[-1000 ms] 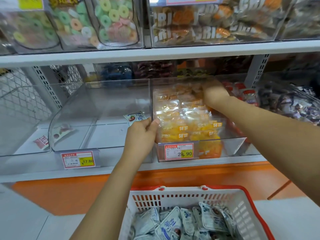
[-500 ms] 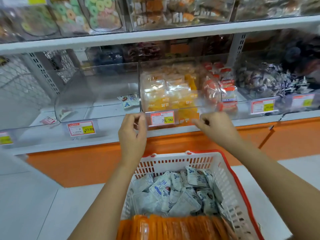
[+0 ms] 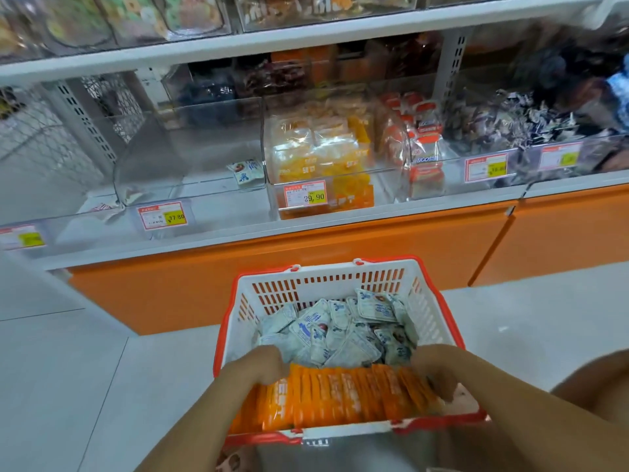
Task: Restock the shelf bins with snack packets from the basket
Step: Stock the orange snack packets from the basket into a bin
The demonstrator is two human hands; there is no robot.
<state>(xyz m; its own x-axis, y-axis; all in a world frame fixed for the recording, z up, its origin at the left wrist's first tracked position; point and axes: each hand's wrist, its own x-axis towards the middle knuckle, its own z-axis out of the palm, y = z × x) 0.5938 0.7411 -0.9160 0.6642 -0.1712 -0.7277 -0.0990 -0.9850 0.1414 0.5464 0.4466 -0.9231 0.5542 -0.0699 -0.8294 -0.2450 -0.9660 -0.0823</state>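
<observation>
Inside basket (image 3: 326, 284), upright orange packets (image 3: 340, 393)

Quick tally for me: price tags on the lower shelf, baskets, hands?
Price tags: 5
Basket: 1
Hands: 2
Total: 8

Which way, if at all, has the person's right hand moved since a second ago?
Yes. From inside the 29,90 bin, the right hand came down and back into the basket, now at the right end of the orange packets.
</observation>
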